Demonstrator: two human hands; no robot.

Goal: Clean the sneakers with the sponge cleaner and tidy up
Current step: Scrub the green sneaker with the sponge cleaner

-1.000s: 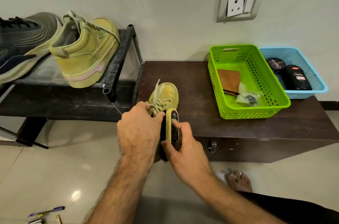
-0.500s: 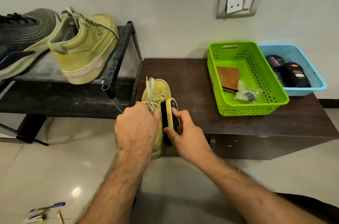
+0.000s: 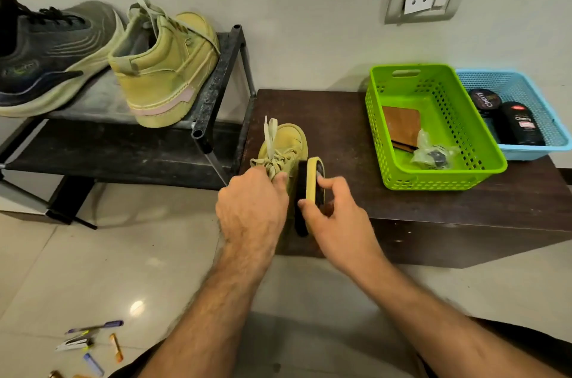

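Bright, even light; glare spot on floor tiles [image 3: 136, 307]; edges bowed

the word "cherry" is legible in white script on the lid of the round black polish tin [image 3: 485, 99], which lies in the light blue plastic mesh basket [image 3: 554, 142]. the same word "cherry" appears in white on the label of the black plastic bottle [image 3: 522, 125], just beside the tin in that basket, below a small red mark. smaller print under the bottle's brand word is too fine to read. no other text in view is readable.
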